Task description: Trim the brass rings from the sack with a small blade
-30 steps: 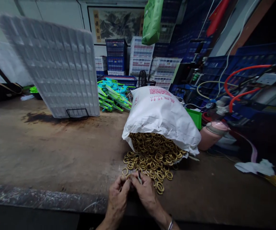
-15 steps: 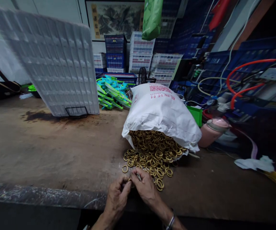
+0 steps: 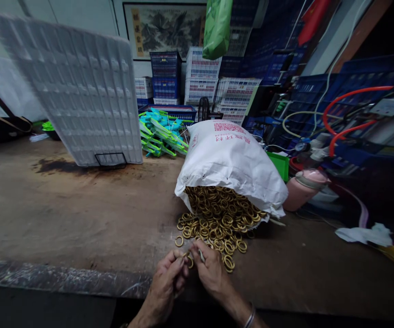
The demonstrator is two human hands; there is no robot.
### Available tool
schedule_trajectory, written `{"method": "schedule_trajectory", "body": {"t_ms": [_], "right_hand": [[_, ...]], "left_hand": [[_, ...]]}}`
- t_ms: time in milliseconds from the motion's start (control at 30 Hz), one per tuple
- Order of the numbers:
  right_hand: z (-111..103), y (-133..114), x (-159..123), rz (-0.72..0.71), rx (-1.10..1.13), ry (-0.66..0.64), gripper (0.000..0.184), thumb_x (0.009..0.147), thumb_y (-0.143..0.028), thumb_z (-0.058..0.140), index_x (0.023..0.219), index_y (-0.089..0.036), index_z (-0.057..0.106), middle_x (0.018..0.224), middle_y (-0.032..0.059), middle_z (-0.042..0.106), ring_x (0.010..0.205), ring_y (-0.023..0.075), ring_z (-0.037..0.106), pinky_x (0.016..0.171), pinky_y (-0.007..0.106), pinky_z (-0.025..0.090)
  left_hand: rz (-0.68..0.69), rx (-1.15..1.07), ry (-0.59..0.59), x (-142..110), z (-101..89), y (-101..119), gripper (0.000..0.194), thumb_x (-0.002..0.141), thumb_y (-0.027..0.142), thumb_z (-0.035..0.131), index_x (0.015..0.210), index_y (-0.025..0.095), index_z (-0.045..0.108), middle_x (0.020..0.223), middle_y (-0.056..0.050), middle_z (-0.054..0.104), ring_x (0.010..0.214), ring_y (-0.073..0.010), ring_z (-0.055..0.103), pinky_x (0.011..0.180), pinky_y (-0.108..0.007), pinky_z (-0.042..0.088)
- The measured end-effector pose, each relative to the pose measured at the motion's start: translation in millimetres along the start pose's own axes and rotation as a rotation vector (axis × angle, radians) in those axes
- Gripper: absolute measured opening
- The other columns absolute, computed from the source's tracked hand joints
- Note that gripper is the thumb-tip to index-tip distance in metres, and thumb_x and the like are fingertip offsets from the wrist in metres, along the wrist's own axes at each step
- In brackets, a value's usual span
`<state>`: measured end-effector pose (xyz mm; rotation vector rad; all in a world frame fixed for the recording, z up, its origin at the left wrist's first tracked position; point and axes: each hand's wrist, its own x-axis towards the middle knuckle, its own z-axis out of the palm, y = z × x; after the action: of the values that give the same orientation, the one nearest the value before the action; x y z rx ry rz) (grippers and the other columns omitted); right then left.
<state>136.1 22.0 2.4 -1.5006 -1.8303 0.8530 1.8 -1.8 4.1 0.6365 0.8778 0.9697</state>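
My left hand (image 3: 167, 278) is closed near the table's front edge, thumb and forefinger pinching a brass-coloured ring (image 3: 185, 255). Close beside it, my right hand (image 3: 212, 271) is closed too. A slim pale tool (image 3: 202, 256) shows between its fingers; its exact kind is hidden. Another ring (image 3: 190, 262) appears between the two hands, and I cannot tell whether it is held. Just beyond them a heap of brass-coloured rings (image 3: 217, 232) spills from the mouth of a white woven sack (image 3: 231, 159) lying on its side.
The brown worktable (image 3: 80, 218) carries an upright ribbed white panel (image 3: 90, 100) on a black wire stand. Green and blue plastic pieces (image 3: 162, 132) lie behind the sack. At right are a pink bottle (image 3: 304, 189) and a crumpled white cloth (image 3: 365, 233). Crates (image 3: 202, 68) are stacked behind.
My left hand has turned a little, and its pinched ring shows more clearly. A ring between the hands has come into sight. The right hand has shifted only slightly.
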Motion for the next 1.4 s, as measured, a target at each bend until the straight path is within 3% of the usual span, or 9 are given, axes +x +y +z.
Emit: {"method": "schedule_trajectory", "body": {"t_ms": [133, 367, 533, 667, 967, 1133, 1300, 1400], "right_hand": [[3, 0, -6, -0.082, -0.193, -0.045, 0.024, 0.067, -0.008, 0.04, 0.078, -0.022, 0.056, 0.064, -0.0019, 0.058, 0.06, 0.0123, 0.051, 0.056, 0.021, 0.029], [0, -11, -8, -0.096, -0.347, -0.101, 0.036, 0.056, -0.003, 0.037, 0.08, -0.022, 0.056, 0.068, -0.0011, 0.061, 0.062, 0.0135, 0.052, 0.056, 0.022, 0.025], [-1, -13, -10, -0.081, -0.369, -0.17, 0.041, 0.054, -0.002, 0.036, 0.085, -0.022, 0.055, 0.07, -0.0004, 0.062, 0.063, 0.0137, 0.053, 0.056, 0.023, 0.026], [2, -9, -8, -0.035, -0.438, -0.183, 0.032, 0.06, -0.004, 0.04, 0.083, -0.021, 0.054, 0.068, -0.0004, 0.062, 0.063, 0.0142, 0.055, 0.055, 0.023, 0.025], [-14, 0, -2, 0.08, -0.549, -0.059, 0.038, 0.062, 0.001, 0.037, 0.089, -0.019, 0.054, 0.074, 0.0033, 0.065, 0.068, 0.016, 0.058, 0.058, 0.024, 0.027], [1, 1, -15, -0.006, -0.494, -0.092, 0.03, 0.07, -0.008, 0.044, 0.094, -0.023, 0.054, 0.088, 0.0026, 0.064, 0.078, 0.0179, 0.057, 0.065, 0.026, 0.031], [16, 4, -21, 0.003, -0.527, -0.047, 0.032, 0.071, -0.009, 0.046, 0.099, -0.025, 0.051, 0.098, 0.0029, 0.059, 0.082, 0.019, 0.055, 0.069, 0.028, 0.031], [18, 7, -19, 0.007, -0.523, -0.016, 0.025, 0.073, -0.013, 0.046, 0.094, -0.025, 0.051, 0.097, 0.0029, 0.057, 0.08, 0.0187, 0.054, 0.066, 0.027, 0.032]], "left_hand": [[0.052, 0.052, 0.0, 0, -1.3, -2, 0.03, 0.075, 0.045, 0.057, 0.074, 0.019, 0.043, 0.058, 0.007, 0.045, 0.039, -0.0017, 0.024, 0.037, -0.017, 0.014], [0.085, 0.126, 0.029, -1, -1.9, -4, 0.037, 0.071, 0.052, 0.057, 0.069, 0.019, 0.039, 0.054, 0.008, 0.036, 0.042, -0.0033, 0.022, 0.04, -0.018, 0.016], [0.161, 0.116, 0.003, 1, -3.8, -6, 0.036, 0.072, 0.05, 0.058, 0.067, 0.019, 0.041, 0.053, 0.008, 0.031, 0.045, -0.0047, 0.023, 0.043, -0.019, 0.019], [0.222, 0.131, 0.006, 0, -5.2, -8, 0.035, 0.073, 0.048, 0.058, 0.064, 0.018, 0.042, 0.055, 0.007, 0.036, 0.049, -0.0056, 0.029, 0.046, -0.019, 0.025], [0.064, -0.055, 0.084, -19, -10.9, 16, 0.031, 0.073, 0.046, 0.059, 0.069, 0.016, 0.052, 0.051, 0.005, 0.047, 0.04, -0.0036, 0.032, 0.038, -0.017, 0.021], [0.044, -0.222, 0.193, -13, -18.9, 18, 0.025, 0.068, 0.036, 0.066, 0.072, 0.016, 0.053, 0.077, -0.002, 0.061, 0.05, -0.0057, 0.045, 0.041, -0.017, 0.029], [-0.045, -0.347, 0.194, -10, -27.2, 16, 0.028, 0.065, 0.031, 0.068, 0.086, 0.018, 0.057, 0.068, 0.001, 0.057, 0.049, -0.007, 0.048, 0.041, -0.017, 0.031], [-0.086, -0.428, 0.163, -7, -33.1, 15, 0.019, 0.065, 0.028, 0.069, 0.072, 0.015, 0.058, 0.067, 0.0, 0.056, 0.054, -0.0081, 0.05, 0.042, -0.017, 0.034]]}}
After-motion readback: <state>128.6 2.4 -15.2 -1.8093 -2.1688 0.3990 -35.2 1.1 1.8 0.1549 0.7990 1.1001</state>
